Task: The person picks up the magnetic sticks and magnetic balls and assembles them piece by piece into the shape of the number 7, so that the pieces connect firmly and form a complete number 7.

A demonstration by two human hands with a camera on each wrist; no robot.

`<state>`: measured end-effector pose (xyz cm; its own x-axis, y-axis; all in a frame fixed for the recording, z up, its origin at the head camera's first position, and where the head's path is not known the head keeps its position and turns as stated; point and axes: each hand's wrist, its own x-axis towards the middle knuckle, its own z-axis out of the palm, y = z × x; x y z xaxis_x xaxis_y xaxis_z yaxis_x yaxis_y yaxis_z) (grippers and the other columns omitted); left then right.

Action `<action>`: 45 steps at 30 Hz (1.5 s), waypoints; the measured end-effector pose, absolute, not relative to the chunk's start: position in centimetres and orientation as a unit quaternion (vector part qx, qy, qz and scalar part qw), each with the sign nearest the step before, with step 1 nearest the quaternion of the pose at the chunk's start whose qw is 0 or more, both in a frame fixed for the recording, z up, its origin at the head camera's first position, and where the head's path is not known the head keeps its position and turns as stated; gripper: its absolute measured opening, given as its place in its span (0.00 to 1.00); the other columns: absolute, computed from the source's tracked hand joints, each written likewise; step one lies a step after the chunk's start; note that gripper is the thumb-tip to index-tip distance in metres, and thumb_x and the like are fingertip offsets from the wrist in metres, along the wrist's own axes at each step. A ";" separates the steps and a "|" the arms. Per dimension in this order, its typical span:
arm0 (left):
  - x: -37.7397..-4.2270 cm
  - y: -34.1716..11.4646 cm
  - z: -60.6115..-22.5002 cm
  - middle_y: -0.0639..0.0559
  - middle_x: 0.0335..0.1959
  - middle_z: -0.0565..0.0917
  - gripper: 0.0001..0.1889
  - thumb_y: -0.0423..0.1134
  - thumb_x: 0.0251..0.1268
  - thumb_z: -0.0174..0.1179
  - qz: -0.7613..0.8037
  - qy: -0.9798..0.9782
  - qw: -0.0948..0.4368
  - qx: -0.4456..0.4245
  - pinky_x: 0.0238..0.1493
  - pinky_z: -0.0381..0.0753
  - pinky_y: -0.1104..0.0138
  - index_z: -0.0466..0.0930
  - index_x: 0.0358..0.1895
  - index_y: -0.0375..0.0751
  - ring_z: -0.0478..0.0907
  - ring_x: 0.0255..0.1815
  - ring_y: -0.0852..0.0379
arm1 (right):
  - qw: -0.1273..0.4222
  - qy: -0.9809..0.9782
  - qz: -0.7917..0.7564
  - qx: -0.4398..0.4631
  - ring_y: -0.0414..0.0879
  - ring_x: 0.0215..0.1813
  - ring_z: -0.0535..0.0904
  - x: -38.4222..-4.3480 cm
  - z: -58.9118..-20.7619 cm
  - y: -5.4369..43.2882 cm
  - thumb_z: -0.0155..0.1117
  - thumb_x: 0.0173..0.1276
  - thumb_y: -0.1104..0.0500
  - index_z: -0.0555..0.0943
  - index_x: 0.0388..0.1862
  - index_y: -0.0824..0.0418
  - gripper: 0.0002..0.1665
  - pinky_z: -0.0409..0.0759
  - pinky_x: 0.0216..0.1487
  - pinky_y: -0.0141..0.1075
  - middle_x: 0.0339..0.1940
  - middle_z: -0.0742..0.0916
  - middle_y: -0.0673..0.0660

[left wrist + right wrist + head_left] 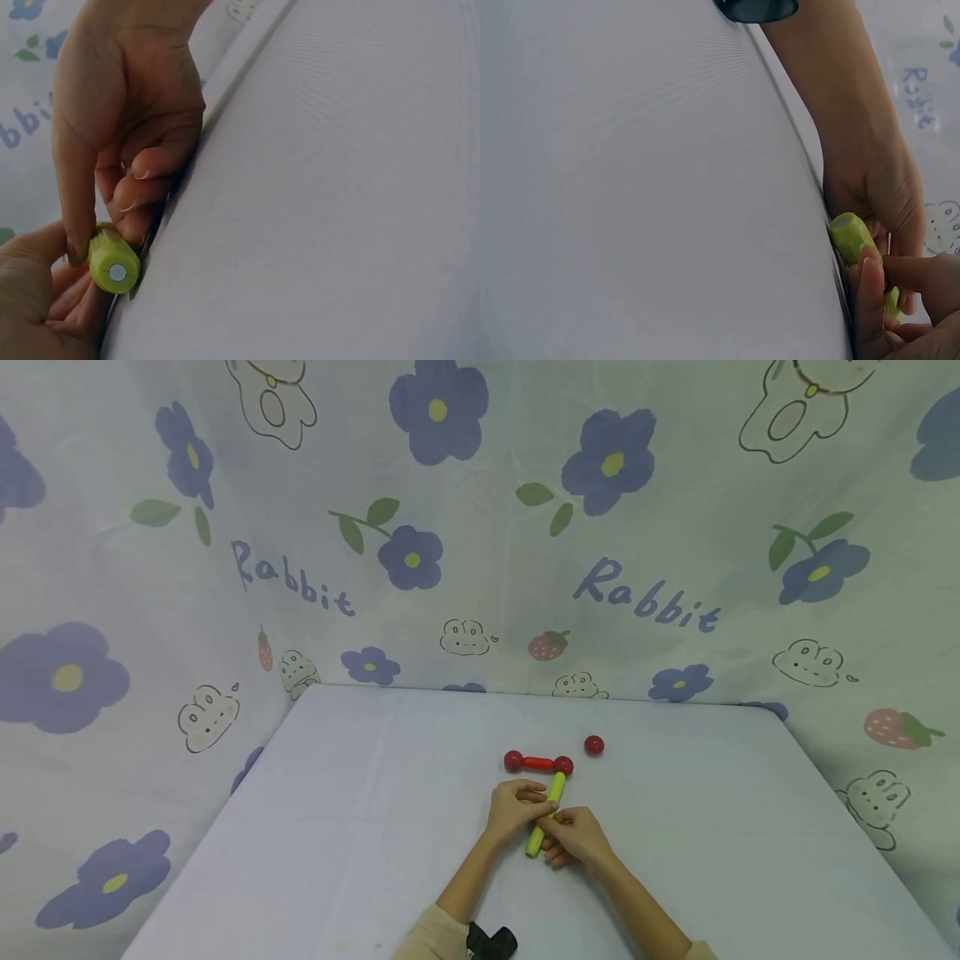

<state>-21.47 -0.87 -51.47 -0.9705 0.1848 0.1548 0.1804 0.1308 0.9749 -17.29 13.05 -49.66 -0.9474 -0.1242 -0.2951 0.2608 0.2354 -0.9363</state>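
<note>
1. Fingers of the left hand are bent about a yellow-green stick, pinching it near its middle from the left side.
2. Fingers of the right hand grasp the same stick from the right, thumb and forefinger on it, just nearer than the left hand's grip; the two hands meet there.
3. The stick lies aslant over the white table, its near end to the left and its far end to the right. The near end sticks out past the fingers, and the left wrist view shows a pale round spot on one end face.
4. At its far end the stick reaches a dark red ball; whether it is fixed to that ball I cannot tell.
5. A bright red rod runs left from this ball to a second red ball, touching both, just beyond the left hand.
6. Farther off and to the right, a third red ball sits on the table, apart from the others.
7. At the near edge, a black object shows beside the beige left sleeve.
8. Behind the table hangs a pale cloth printed with blue flowers, rabbits, strawberries and the word "Rabbit".
</note>
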 end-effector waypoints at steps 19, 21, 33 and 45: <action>-21.5 -1.0 -51.4 0.38 0.33 0.86 0.17 0.33 0.48 0.71 0.654 0.749 0.013 0.104 0.34 0.83 0.69 0.82 0.41 0.27 0.85 0.35 0.51 | 0.276 0.600 -0.751 0.017 0.48 0.43 0.84 -17.4 -50.3 14.6 0.58 0.69 0.57 0.62 0.60 0.86 0.35 0.81 0.48 0.39 0.38 0.86 0.60; -21.4 -1.0 -51.2 0.36 0.33 0.85 0.16 0.31 0.49 0.70 0.657 0.746 0.012 0.110 0.34 0.83 0.68 0.81 0.41 0.25 0.85 0.35 0.48 | 0.283 0.587 -0.758 0.015 0.49 0.45 0.84 -17.3 -50.3 14.6 0.56 0.71 0.57 0.59 0.61 0.86 0.36 0.80 0.49 0.39 0.40 0.86 0.61; -20.0 -1.3 -48.1 0.29 0.36 0.83 0.17 0.28 0.51 0.67 0.661 0.740 0.021 0.119 0.33 0.82 0.72 0.79 0.42 0.19 0.84 0.37 0.40 | 0.229 0.639 -0.733 0.032 0.42 0.30 0.84 -17.1 -49.6 13.6 0.58 0.69 0.58 0.70 0.49 0.82 0.25 0.84 0.37 0.35 0.28 0.83 0.56; -21.5 -0.9 -51.6 0.37 0.34 0.86 0.16 0.33 0.50 0.69 0.656 0.746 0.009 0.115 0.33 0.82 0.71 0.82 0.41 0.26 0.85 0.35 0.49 | 0.203 0.665 -0.716 0.061 0.43 0.26 0.84 -17.1 -49.4 13.3 0.61 0.66 0.59 0.71 0.46 0.80 0.23 0.84 0.33 0.36 0.26 0.84 0.56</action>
<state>-21.48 -0.92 -51.58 -0.9735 0.1832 0.1372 0.1594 0.1123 0.9808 -17.11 13.28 -49.45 -0.9097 -0.2097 -0.3584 0.3729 -0.0329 -0.9273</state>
